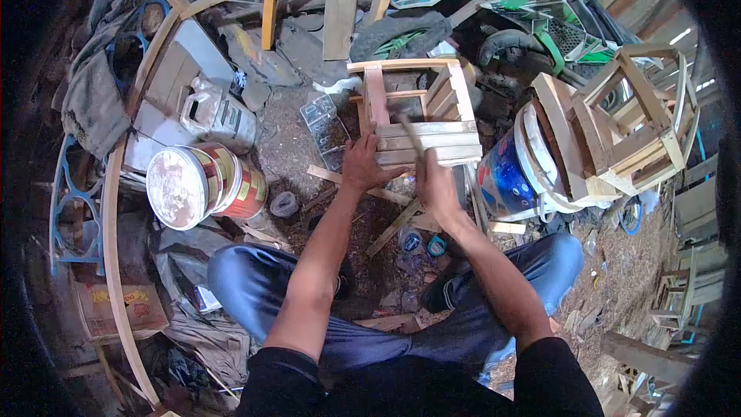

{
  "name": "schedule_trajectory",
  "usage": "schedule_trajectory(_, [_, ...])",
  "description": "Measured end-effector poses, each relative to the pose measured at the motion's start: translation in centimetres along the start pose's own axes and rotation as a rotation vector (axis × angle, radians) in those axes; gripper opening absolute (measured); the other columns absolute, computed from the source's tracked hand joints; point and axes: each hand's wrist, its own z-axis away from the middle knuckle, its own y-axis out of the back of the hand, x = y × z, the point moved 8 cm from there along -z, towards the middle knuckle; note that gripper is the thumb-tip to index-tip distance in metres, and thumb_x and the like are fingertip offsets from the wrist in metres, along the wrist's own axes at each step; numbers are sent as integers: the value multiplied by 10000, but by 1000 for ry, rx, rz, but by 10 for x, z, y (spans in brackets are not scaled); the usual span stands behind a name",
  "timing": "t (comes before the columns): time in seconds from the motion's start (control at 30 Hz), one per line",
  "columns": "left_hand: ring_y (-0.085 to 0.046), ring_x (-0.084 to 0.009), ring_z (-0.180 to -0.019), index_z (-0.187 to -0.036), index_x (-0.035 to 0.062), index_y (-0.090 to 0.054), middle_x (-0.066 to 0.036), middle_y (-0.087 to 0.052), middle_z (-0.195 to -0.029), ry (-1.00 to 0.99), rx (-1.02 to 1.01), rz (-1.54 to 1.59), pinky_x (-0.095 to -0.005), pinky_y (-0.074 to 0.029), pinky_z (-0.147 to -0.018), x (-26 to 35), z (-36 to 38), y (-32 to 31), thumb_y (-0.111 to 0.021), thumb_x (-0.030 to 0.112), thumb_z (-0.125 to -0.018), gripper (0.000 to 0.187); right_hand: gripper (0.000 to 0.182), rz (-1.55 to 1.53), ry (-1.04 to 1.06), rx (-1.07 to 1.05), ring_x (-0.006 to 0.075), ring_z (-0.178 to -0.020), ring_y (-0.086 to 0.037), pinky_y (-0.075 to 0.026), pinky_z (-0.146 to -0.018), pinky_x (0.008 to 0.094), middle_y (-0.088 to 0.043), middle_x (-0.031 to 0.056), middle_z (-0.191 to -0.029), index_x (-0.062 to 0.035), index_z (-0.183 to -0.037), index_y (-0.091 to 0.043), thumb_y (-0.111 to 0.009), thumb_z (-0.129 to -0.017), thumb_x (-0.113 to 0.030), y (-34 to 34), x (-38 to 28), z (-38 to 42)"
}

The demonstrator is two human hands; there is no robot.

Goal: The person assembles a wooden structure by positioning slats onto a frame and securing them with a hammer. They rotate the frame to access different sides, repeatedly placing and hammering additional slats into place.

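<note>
In front of me is a small wooden chair frame (376, 99), with pale slats (429, 142) lying side by side across its near part. My left hand (363, 164) grips the near left corner, fingers up along the side and thumb stretched under the front slat. Over the slats, my right hand (438, 189) is closed around a slim tool (412, 136) that looks like a hammer, smeared by motion. Its upper end points away from me, above the slats and the gap behind them. A clear compartment box (323, 127) of small parts lies left of the frame.
Paint buckets (179, 185) and a white jerrycan (220, 116) stand left. At right, a blue bucket (505, 174) stands beside another wooden frame (629, 120). Wood offcuts (394, 228) and a tape roll (284, 205) lie on the littered ground; a green motorbike (556, 23) is behind.
</note>
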Motion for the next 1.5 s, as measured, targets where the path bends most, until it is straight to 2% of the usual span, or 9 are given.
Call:
schedule_trajectory(0.17, [-567, -320, -1053, -1048, 51, -462, -136, -497, -1264, -35, 69, -39, -506, -425, -855, 2, -2, 4, -784, 628, -533, 838, 201, 167, -108, -215, 483, -775, -604, -487, -645, 548, -603, 320, -788, 3, -1060, -465, -494, -884, -88, 1, 6, -11])
schedule_trajectory(0.37, [-558, -314, -1096, -1033, 40, -476, -156, -474, -1320, -13, 23, 12, -503, -415, -881, -1, 3, -4, -783, 637, -525, 841, 189, -55, -38, 20, 479, -752, -604, -476, -636, 561, -611, 302, -801, -1, -1045, -469, -490, -893, -111, 0, 8, -2])
schedule_trajectory(0.43, [-565, -318, -1086, -1021, 27, -505, -168, -466, -1331, -28, 46, -54, -501, -419, -870, 4, 0, 2, -781, 641, -520, 840, 152, 179, -105, -212, 479, -742, -600, -473, -631, 567, -606, 300, -803, -10, -997, -469, -474, -900, -127, -6, 5, -1])
schedule_trajectory(0.6, [-572, -319, -1072, -1016, 12, -526, -161, -468, -1333, -32, 44, -20, -505, -421, -866, -1, 2, -5, -774, 656, -513, 854, 201, 3, -68, 20, 504, -737, -580, -443, -632, 593, -597, 306, -731, -65, -1026, -470, -428, -955, -248, 27, -21, -10])
schedule_trajectory(0.9, [-577, -327, -1044, -1030, 7, -515, -145, -505, -1263, -55, 84, -16, -506, -433, -849, 1, 1, -2, -779, 645, -511, 863, 191, 112, -165, -229, 476, -734, -611, -487, -634, 567, -618, 286, -775, -47, -1064, -437, -461, -909, -156, 0, 8, -2])
schedule_trajectory(0.97, [-575, -332, -1056, -1051, 5, -507, -153, -503, -1265, -77, 72, -29, -492, -445, -849, 1, 1, -3, -787, 631, -517, 869, 197, -84, -117, -72, 470, -746, -616, -495, -637, 551, -621, 281, -778, -33, -1051, -443, -475, -898, -152, 7, 0, -1])
schedule_trajectory(1.07, [-569, -337, -1068, -1063, 0, -501, -167, -507, -1254, -62, 39, -34, -470, -451, -854, 1, 0, -5, -797, 620, -514, 879, 178, 120, -33, -128, 467, -732, -614, -491, -627, 552, -618, 279, -769, -24, -1018, -448, -471, -912, -164, -37, 44, 5])
schedule_trajectory(1.33, [-559, -341, -1069, -1038, -15, -504, -184, -515, -1233, -51, 55, 16, -452, -441, -855, 3, 1, -2, -802, 624, -498, 888, 171, -52, -169, -129, 479, -734, -607, -500, -648, 536, -619, 277, -774, -19, -985, -458, -469, -911, -172, -6, 21, 2])
schedule_trajectory(1.5, [-552, -355, -1052, -1037, -20, -500, -183, -521, -1221, -69, 75, 11, -463, -407, -881, 8, 0, 3, -794, 626, -512, 883, 193, 174, -104, -144, 485, -750, -613, -492, -680, 555, -635, 259, -776, -26, -1025, -486, -480, -904, -176, 21, 17, -9])
